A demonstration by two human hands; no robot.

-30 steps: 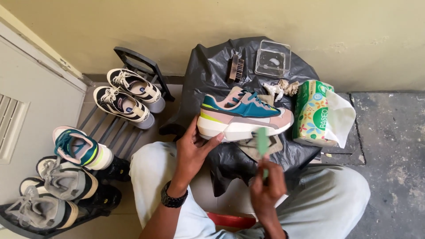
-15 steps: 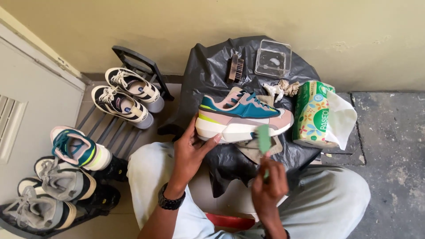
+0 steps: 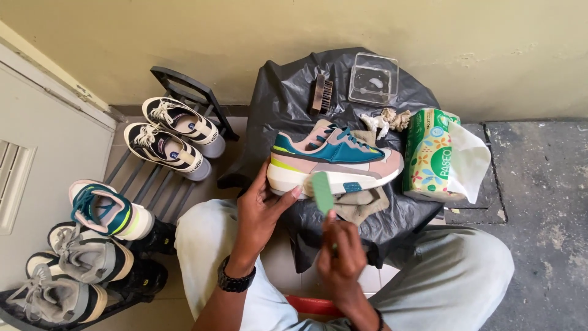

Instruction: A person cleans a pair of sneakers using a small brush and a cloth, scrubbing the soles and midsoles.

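Left hand (image 3: 264, 208) gripping sneaker (image 3: 334, 159) heel

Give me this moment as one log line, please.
left hand: steadies teal-pink sneaker | right hand: holds green brush at sole | under: black plastic sheet

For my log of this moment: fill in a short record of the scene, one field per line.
setting: floor by a yellowish wall, black plastic sheet spread out
left hand: grips the heel end of a teal and pink sneaker
right hand: holds a green brush at the sneaker's white sole
under sneaker: grey cloth
on sheet: wooden brush, clear plastic box
beside sheet: green tissue pack
left side: shoe rack with several sneakers
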